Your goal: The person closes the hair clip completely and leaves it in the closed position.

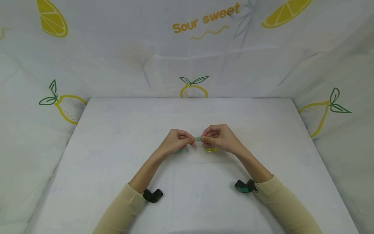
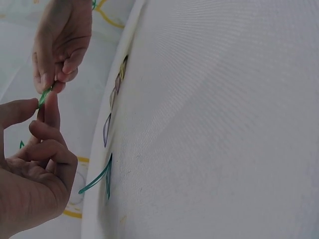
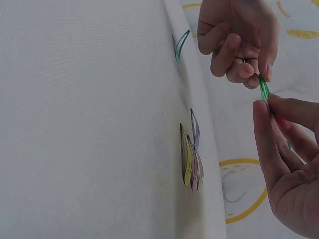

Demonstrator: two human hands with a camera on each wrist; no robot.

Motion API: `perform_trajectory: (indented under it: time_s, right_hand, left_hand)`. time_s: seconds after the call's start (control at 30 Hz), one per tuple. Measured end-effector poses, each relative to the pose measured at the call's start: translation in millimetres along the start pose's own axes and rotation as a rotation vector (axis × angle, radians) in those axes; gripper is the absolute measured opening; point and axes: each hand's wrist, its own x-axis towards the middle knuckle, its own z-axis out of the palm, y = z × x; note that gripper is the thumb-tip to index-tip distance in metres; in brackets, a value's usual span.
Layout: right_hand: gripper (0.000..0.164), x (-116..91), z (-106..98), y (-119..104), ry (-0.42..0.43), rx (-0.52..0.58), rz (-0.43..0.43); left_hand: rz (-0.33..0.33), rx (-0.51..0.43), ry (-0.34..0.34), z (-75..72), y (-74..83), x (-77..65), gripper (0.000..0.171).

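A small green snap hair clip [image 1: 198, 138] is stretched between my two hands above the white table. My left hand [image 1: 176, 142] pinches one end with thumb and index finger, and my right hand [image 1: 222, 137] pinches the other end the same way. In the right wrist view the green clip [image 3: 264, 88] spans the two sets of fingertips. Below the left hand lies a teal hair clip [image 1: 179, 150], its two parts spread apart in the left wrist view. Under the right hand is a yellow hair clip [image 1: 211, 150].
A purple hair clip [image 3: 195, 130] lies on the table between the teal clip and a small cluster with the yellow one. Dark wrist mounts [image 1: 153, 195] stick out by both sleeves. Lemon-print cloth [image 1: 193, 65] hangs behind the white table [image 1: 187, 201] and at both sides.
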Motion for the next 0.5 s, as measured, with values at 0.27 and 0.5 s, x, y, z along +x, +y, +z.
perform_trajectory:
  time_s: [0.27, 0.5]
  right_hand:
    - [0.016, -1.7, -2.2, 0.8, 0.015, -0.016, -0.004]
    - [0.017, -7.4, -5.4, 3.6, 0.006, -0.034, 0.012]
  left_hand:
    - [0.039, 0.014, -0.014, -0.9, -3.3, -0.9, 0.017]
    - [0.082, 0.046, -0.007, -0.6, -3.9, -3.3, 0.014]
